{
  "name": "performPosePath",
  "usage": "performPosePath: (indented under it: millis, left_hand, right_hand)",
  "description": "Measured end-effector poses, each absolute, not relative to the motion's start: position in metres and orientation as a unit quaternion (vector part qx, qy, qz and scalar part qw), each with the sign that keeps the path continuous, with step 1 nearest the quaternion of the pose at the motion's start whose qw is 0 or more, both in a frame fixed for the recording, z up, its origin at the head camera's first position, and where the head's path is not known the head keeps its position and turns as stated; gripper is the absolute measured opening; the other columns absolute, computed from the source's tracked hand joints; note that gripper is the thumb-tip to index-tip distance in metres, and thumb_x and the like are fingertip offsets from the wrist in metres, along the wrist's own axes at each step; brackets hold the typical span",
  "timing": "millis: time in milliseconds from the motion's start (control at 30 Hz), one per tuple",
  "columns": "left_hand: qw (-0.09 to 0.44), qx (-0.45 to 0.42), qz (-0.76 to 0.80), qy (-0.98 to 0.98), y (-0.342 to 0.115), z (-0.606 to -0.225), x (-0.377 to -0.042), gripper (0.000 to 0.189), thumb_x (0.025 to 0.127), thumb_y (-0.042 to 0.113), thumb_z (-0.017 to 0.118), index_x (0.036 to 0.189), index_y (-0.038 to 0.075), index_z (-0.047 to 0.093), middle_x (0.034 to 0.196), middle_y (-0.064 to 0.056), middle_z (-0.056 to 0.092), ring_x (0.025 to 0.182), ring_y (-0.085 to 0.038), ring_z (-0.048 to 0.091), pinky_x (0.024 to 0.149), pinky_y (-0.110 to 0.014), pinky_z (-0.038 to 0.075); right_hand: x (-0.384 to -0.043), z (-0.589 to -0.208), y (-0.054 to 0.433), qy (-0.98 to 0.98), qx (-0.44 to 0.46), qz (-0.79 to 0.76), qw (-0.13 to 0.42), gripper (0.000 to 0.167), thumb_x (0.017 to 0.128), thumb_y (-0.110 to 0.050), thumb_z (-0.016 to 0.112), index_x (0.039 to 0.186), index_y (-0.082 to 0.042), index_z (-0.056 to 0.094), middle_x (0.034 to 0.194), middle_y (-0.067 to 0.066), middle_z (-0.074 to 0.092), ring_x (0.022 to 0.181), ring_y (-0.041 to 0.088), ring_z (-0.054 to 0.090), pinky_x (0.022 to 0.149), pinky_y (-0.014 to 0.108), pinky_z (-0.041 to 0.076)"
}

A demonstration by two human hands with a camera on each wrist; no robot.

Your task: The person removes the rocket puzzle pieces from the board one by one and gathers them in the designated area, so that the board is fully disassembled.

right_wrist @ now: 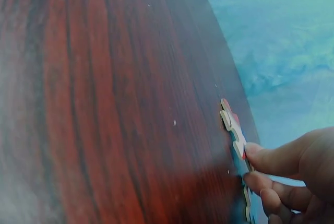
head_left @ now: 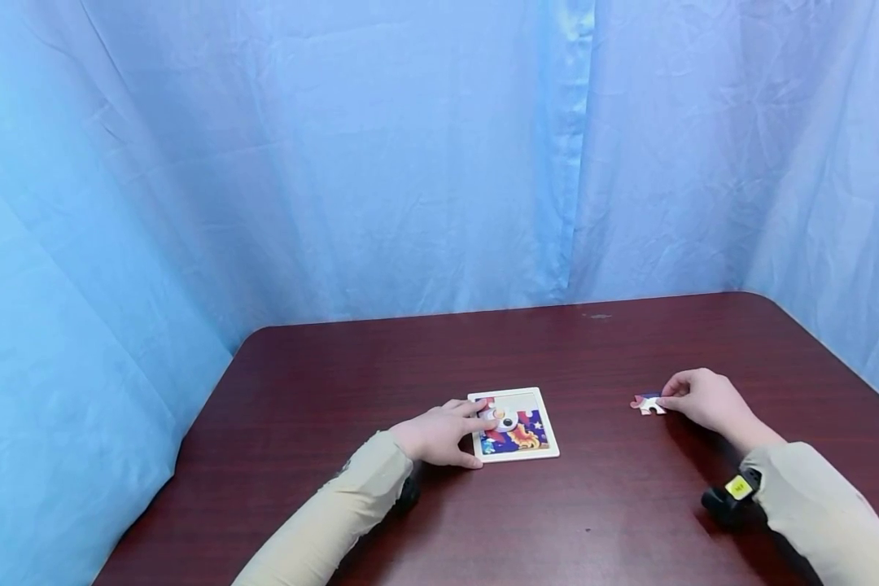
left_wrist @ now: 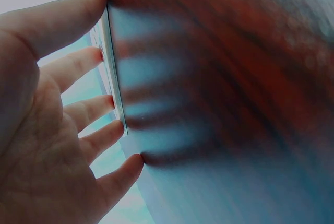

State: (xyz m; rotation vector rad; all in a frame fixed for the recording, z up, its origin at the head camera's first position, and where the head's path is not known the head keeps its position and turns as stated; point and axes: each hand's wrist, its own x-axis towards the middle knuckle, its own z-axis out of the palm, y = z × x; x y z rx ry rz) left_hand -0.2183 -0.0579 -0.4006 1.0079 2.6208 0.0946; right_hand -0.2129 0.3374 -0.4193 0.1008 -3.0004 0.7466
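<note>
In the head view a white-framed jigsaw puzzle (head_left: 531, 426) lies on the table, its tray partly filled with colourful pieces and a pale bare area along the top. My left hand (head_left: 443, 433) rests on the puzzle's left side, fingers spread over it and thumb at the lower left corner. In the left wrist view, fingertips (left_wrist: 112, 102) touch along the frame's edge (left_wrist: 117, 94). Off to the right, my right hand (head_left: 706, 397) pinches a jigsaw piece (head_left: 650, 404) between thumb and fingers, low at the tabletop. The piece (right_wrist: 233, 128) looks thin, with white, red and blue parts.
The dark red-brown wooden table (head_left: 322, 382) has rounded far corners. Light blue curtains (head_left: 410, 163) hang behind and along both sides. Below the right fingers, another jigsaw edge (right_wrist: 248, 205) shows, partly hidden. A black wrist camera (head_left: 725, 503) sits under the right sleeve.
</note>
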Motion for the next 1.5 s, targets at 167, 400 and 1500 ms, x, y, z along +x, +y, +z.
performPosePath:
  millis: [167, 400, 1500]
  left_hand:
    - [0.164, 0.356, 0.032, 0.919, -0.059, -0.400, -0.218, 0.066, 0.086, 0.041, 0.066, 0.145, 0.034, 0.038, 0.157, 0.003, 0.023, 0.140, -0.022, 0.026, 0.112, -0.037, 0.029]
    - [0.164, 0.360, 0.032, 0.918, -0.059, -0.399, -0.217, 0.065, 0.086, 0.041, 0.066, 0.145, 0.032, 0.039, 0.157, 0.002, 0.024, 0.141, -0.023, 0.026, 0.112, -0.038, 0.028]
    - [0.166, 0.359, 0.036, 0.918, -0.059, -0.401, -0.219, 0.066, 0.087, 0.041, 0.065, 0.145, 0.033, 0.038, 0.157, 0.003, 0.023, 0.142, -0.023, 0.025, 0.113, -0.039, 0.027]
  right_hand:
    - [-0.211, -0.415, 0.332, -0.973, 0.017, 0.227, 0.021, 0.013, 0.081, -0.016, 0.068, 0.075, -0.004, 0.067, 0.067, 0.003, 0.061, 0.061, 0.017, 0.049, 0.055, 0.030, 0.038]
    - [-0.209, -0.416, 0.328, -0.976, 0.008, 0.218, 0.014, 0.013, 0.081, -0.016, 0.067, 0.077, -0.004, 0.066, 0.068, 0.005, 0.061, 0.061, 0.018, 0.050, 0.055, 0.031, 0.039]
    - [-0.212, -0.411, 0.266, -0.949, 0.070, 0.299, 0.070, 0.009, 0.085, -0.018, 0.069, 0.080, -0.011, 0.069, 0.070, -0.001, 0.062, 0.063, 0.014, 0.050, 0.060, 0.029, 0.043]
